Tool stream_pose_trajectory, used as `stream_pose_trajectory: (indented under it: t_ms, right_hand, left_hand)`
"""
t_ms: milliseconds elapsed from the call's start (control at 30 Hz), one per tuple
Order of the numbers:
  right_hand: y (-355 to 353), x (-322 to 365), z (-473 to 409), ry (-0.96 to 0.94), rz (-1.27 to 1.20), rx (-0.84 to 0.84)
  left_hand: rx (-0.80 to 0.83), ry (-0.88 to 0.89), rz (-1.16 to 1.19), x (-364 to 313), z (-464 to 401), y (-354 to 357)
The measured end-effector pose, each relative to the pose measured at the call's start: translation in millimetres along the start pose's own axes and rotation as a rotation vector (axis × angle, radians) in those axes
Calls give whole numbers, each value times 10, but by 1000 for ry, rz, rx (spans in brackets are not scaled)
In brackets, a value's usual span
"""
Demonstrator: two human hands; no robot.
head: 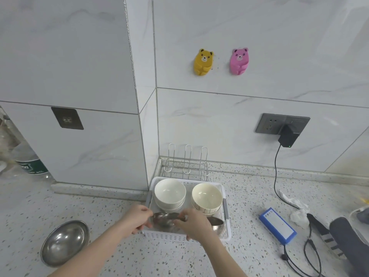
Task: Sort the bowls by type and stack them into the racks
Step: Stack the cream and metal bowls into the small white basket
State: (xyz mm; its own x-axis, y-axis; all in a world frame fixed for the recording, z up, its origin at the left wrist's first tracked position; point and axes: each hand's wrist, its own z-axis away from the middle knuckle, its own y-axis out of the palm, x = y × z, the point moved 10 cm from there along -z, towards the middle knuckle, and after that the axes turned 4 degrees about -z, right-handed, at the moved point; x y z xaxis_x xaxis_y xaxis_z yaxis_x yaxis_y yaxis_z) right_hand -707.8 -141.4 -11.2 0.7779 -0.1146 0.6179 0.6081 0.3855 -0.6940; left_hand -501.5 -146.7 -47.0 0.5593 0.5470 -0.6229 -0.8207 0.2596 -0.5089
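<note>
A white plastic basket (227,220) on the counter holds a stack of plain white bowls (170,193) at its back left and a stack of cream bowls with striped sides (206,197) at its back right. Steel bowls (166,219) lie in its front part. My left hand (137,218) grips the left rim of the top steel bowl. My right hand (194,224) pinches its right rim and covers part of the steel bowl (217,224) behind. Another steel bowl (64,241) sits alone on the counter to the left.
An empty wire rack (186,166) stands behind the basket against the wall. A blue box (277,225) with cables, crumpled paper and a dark strap lie at right. A plugged charger (287,136) hangs from the wall socket. A bottle (30,164) stands at far left.
</note>
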Motion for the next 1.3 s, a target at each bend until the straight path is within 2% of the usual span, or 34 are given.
stream_pose_trajectory:
  t_ms: [167,300,367,433,600,667,800,933,1067,1300]
  right_hand:
    - [13,34,84,23,24,-38]
    - [-126,156,156,51,133,-168]
    - [-167,307,193,16,128,-210]
    - [-111,513,229,-29,63,-200]
    - [621,1106,258,-124,-132,-26]
    - [1072,1274,248,-112,-108,84]
    - [1816,1510,256,-42,-73,287]
    - [2172,1671,269,-27,-32,296]
    - [2326,1722,257,8,-55,250]
    - [2296,1786,257,2,-116,169]
  left_hand:
    - [21,16,76,41,69,18]
    - [-1,87,159,94,159,-119]
    - [-35,127,195,184,210,-263]
    - [-134,172,129,326,273,-525]
    - [-491,285,-363,825,503,-1400]
    - [-530,235,-460,1128,511,-1637]
    - [-490,76,-500,1719,456,-1905]
    - [-361,19,-288,2152,386,-1914]
    - [-165,-64,126,2308,380,-1649]
    - [-181,-62,404,2291,449,-1712]
